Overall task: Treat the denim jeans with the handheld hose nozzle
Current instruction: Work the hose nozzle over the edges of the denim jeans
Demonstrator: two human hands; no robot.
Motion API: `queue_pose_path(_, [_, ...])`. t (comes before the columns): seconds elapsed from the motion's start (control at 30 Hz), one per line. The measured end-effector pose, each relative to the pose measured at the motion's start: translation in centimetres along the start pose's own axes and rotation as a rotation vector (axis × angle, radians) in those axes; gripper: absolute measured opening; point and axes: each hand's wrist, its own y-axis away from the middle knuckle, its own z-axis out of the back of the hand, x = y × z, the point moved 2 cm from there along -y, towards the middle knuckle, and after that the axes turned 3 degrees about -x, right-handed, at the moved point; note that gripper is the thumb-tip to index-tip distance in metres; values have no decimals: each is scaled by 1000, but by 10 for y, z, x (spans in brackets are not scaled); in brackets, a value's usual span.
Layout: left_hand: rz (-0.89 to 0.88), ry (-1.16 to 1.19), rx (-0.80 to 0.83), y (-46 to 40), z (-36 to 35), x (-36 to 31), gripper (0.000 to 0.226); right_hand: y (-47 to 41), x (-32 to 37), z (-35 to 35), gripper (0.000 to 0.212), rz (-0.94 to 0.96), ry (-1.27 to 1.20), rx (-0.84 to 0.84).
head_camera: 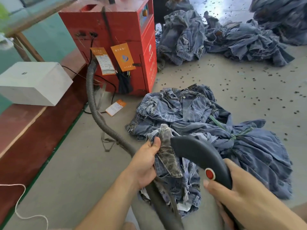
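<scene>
Over floor denim, jeans (169, 161) in left hand (144, 161), nozzle (201, 155) seemingly right (239, 193).

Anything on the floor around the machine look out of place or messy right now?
Yes. An orange-and-white tag lies on the floor by the red machine, while two like it still hang on its side. Small dark scraps are scattered across the floor, and a loose white string trails at lower left.
</scene>
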Motion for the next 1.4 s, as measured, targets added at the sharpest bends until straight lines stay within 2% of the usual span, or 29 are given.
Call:
queue_pose_path(0.1, [6,58,18,1,1,1,39,-9,7,-8,32,-44,-99,85])
queue_pose_path(0.2, [-9,103,15,0,6,-3,41,-19,10,-12,34,-74,-243,85])
queue_pose_path(0.3, [20,92,15,2,9,-4,43,-16,2,-21,33,-28,-120,-4])
queue_pose_path(0.43, [39,98,5,1,11,0,44,-17,-6,-15,23,-26,-99,-143])
queue_pose_path(0.63, [51,116,71,6,12,1,42,-29,9,-14,23,-6,-19,28])
queue_pose_path(0.73, [39,117,108,8,7,3,39,-45,21,-8,24,9,-162,-8])
queue_pose_path(0.83, [24,117,34,6,7,3,38,-48,28,12,25,25,-250,-46])
queue_pose_path(0.9, [-2,135,-16,3,10,-1,39,-40,25,16,27,32,-193,25])
queue_pose_path(1.0, [-12,118,5,3,8,-6,38,-33,27,4,31,-5,-158,168])
queue_pose_path(1.2, [-19,40,0,3,5,5,39,-61,37,17,15,-5,-328,56])
queue_pose_path(1.33, [-54,60,-33,-3,11,2,37,-41,19,16,21,32,-261,155])
queue_pose_path(1.4, [-46,30,9,0,9,4,36,-44,21,7,23,49,-221,198])
